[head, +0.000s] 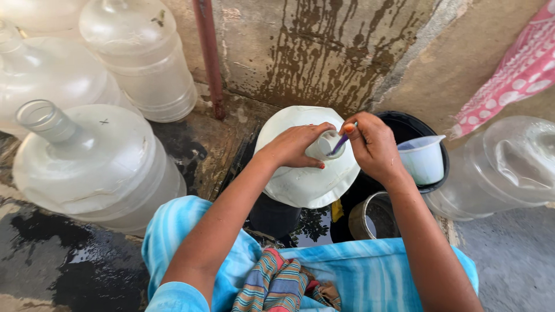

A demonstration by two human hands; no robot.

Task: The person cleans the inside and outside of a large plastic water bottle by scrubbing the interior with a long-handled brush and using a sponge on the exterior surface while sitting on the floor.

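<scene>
1. Jug (303, 173) is standing upright between the person's knees, its neck pointing straight up at the camera, which is putting the opening within easy reach of both hands.
2. The left hand (298, 145) is wrapping closed around the neck, seemingly steadying the jug so it is not turning.
3. The right hand (373, 144) is pinching a brush (342, 140) shut between fingers and thumb; its purple handle is slanting down into the mouth, an angle that suits reaching the inner rim.
4. A black tub (422, 124) is sitting just right of the jug, and a pale cup (423, 159) is resting in it, near the right hand.
5. A metal pot (376, 216) is standing nearer, below the right wrist.
6. Other jugs are waiting well apart: three at far left (92, 162) and one lying on its side at right (509, 167).
7. The floor (69, 260) is lying wet and dark at near left, and the far wall (324, 52) is showing brown run marks.
</scene>
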